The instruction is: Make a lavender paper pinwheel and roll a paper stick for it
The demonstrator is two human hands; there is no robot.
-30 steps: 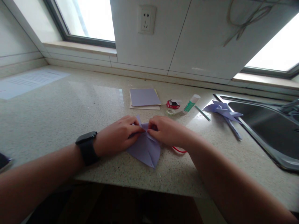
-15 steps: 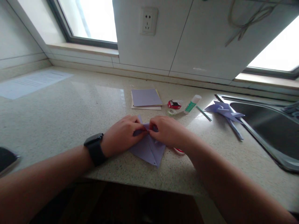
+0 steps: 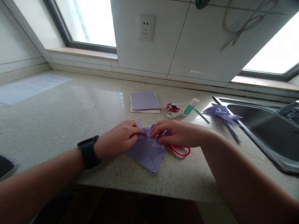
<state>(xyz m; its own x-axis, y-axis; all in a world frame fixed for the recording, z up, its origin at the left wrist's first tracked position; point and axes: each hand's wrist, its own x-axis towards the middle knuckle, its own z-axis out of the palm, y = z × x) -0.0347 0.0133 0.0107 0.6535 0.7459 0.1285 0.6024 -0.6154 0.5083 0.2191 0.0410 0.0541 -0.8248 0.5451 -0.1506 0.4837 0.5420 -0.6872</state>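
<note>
- Purple paper [image 3: 147,151] already creased, several flaps folded; shaping unfinished.
- Left hand [image 3: 119,139] and right hand [image 3: 177,133] pinched flaps at centre.
- Finished pinwheel [image 3: 221,112] nearby.

Two bare hands work at the counter's near edge: the left hand [image 3: 116,140] and the right hand [image 3: 177,133]. One folded lilac paper sheet [image 3: 147,151] lies under them, and one pair of red-handled scissors [image 3: 179,150] beside it. Toward the counter's back edge sit one stack of square paper sheets [image 3: 144,101], one small red box [image 3: 173,107], one clear tape roll [image 3: 170,115] and one green-labelled white glue stick [image 3: 190,106]. One lilac paper pinwheel [image 3: 221,112] lies by the sink edge, and one white printed sheet [image 3: 30,87] at the far left corner.
</note>
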